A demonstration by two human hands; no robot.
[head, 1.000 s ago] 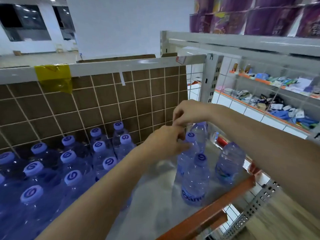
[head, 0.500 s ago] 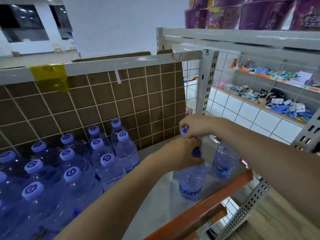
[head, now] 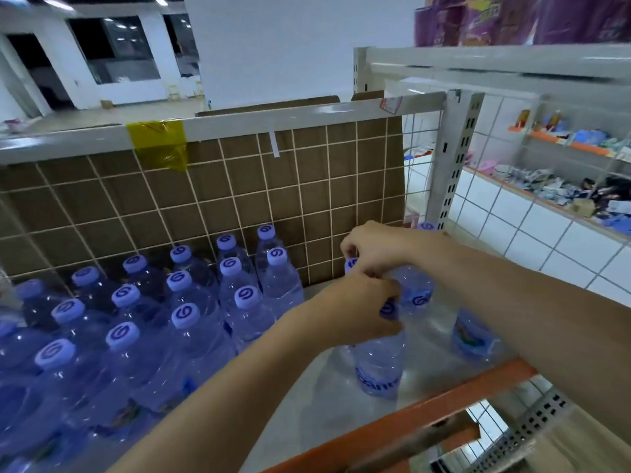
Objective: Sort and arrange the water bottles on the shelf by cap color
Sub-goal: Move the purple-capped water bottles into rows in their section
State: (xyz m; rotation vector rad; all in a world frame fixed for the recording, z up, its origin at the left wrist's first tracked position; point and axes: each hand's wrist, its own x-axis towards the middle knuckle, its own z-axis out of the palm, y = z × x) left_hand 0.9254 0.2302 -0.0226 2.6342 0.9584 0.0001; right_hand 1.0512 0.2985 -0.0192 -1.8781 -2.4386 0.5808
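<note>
Several clear water bottles with pale blue caps [head: 186,315] stand packed in rows on the left half of the shelf [head: 327,414]. On the right half a small cluster stands apart. My left hand [head: 362,310] grips the cap and neck of the front bottle [head: 379,363] of that cluster. My right hand [head: 370,250] closes on the cap of a bottle [head: 351,265] just behind it. Another bottle [head: 415,291] stands under my right wrist, one [head: 473,336] is partly hidden under my right forearm, and a cap [head: 426,226] shows at the back corner.
A wire grid backed with brown cardboard [head: 239,206] closes the shelf's rear. An orange rail [head: 444,404] edges the front. A grey upright post [head: 454,158] stands at the right corner. Beyond it, another shelf [head: 563,189] holds small goods. Purple packs [head: 512,18] sit above.
Both hands have come down and closer together onto the right cluster of bottles, and the view has tilted slightly. The left rows have not moved.
</note>
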